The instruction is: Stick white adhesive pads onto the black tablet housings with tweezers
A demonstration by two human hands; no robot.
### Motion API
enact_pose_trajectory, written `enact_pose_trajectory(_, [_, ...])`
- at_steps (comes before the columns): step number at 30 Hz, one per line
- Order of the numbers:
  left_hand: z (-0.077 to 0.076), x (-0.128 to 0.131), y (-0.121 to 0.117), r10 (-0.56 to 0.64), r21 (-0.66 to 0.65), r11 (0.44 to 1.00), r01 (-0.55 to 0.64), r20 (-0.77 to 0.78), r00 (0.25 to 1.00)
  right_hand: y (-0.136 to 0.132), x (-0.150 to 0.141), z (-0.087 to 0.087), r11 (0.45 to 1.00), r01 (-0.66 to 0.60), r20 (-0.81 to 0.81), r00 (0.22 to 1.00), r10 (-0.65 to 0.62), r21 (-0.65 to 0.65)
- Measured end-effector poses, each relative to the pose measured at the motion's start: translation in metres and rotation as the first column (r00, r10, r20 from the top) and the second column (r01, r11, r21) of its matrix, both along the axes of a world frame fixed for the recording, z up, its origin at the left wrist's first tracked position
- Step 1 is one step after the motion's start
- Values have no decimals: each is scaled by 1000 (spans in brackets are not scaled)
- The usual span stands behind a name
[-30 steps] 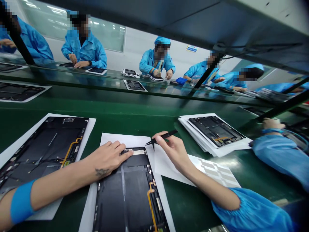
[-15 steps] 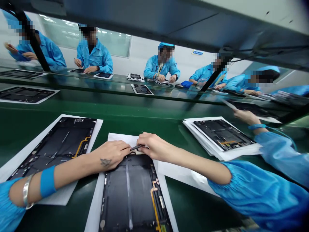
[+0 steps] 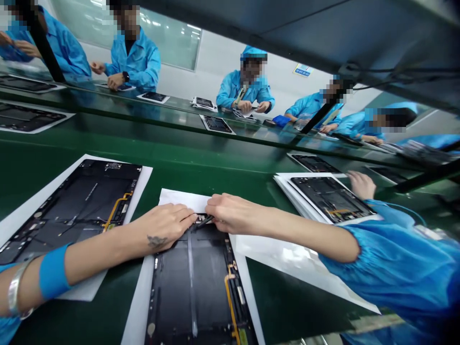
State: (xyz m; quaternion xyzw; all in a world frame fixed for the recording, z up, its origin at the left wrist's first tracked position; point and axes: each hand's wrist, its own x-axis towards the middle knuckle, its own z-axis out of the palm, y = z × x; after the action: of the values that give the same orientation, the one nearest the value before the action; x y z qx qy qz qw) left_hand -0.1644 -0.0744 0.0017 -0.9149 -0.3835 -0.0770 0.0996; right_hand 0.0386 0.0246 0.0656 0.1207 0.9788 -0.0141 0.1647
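An opened tablet housing [image 3: 190,287] with a dark inner panel and a yellow flex cable lies on a white paper sheet [image 3: 181,200], straight ahead of me. My left hand [image 3: 165,225] rests on its top edge, fingers flat and holding nothing. My right hand [image 3: 230,214] comes in from the other side and grips black tweezers [image 3: 205,222]. Their tips reach a small connector area [image 3: 199,219] at the housing's top edge, mostly hidden by my fingers. Both hands nearly touch.
A second open tablet [image 3: 72,201] lies on paper to my left, and a tablet on a paper stack [image 3: 328,199] lies to my right. A co-worker's hand [image 3: 361,185] is beyond that stack. All this sits on a green conveyor belt [image 3: 108,143], with more workers across it.
My right hand has swung left from beside the paper to the tablet's top edge, bringing the tweezers down beside my left hand. The co-worker's hand has moved onto the paper stack's far side.
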Motion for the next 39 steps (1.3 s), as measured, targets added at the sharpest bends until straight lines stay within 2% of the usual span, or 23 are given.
enact_pose_trajectory(3, [-4, 0, 0, -14, 32, 999, 14, 5, 1000, 5, 17, -3, 994, 88, -26, 996, -90, -59])
enact_pose_trajectory(5, [-5, 1, 0, -15, 29, 999, 15, 0, 1000, 4, 27, -8, 988, 132, -163, 976, -144, -79])
enact_pose_trajectory(8, [-4, 2, 0, 2, 2, 1000, -2, -19, 1000, -4, 37, -22, 982, 91, -429, 890, -155, -166])
enact_pose_trajectory(10, [-3, 3, 0, 14, -3, 1000, -14, -23, 1000, -11, 43, -33, 970, 31, -513, 845, -153, -240])
enact_pose_trajectory(14, [-2, 3, -1, 0, 17, 1000, 1, -8, 1000, -16, 57, -46, 968, 43, -502, 849, -166, -247])
enact_pose_trajectory(18, [-3, 4, 0, -7, 20, 1000, 7, 4, 1000, -14, 72, -44, 951, 90, -516, 823, -239, -297])
enact_pose_trajectory(24, [-5, 3, 0, 2, 6, 1000, -2, 21, 1000, -14, 55, -41, 891, 153, -507, 776, -376, -428])
enact_pose_trajectory(29, [-2, 4, 0, 8, -23, 1000, -8, 29, 1000, -15, 35, -47, 894, 99, -514, 788, -339, -438])
enact_pose_trajectory(34, [0, 5, -1, 14, -19, 1000, -15, -17, 1000, -11, 32, -55, 904, 24, -581, 758, -295, -428])
enact_pose_trajectory(37, [0, 5, -1, 6, -23, 1000, -6, -17, 1000, -8, 31, -54, 905, 6, -583, 763, -280, -426])
enact_pose_trajectory(39, [0, 5, -1, 9, -24, 1000, -9, -12, 1000, -7, 29, -51, 886, 15, -562, 768, -306, -463])
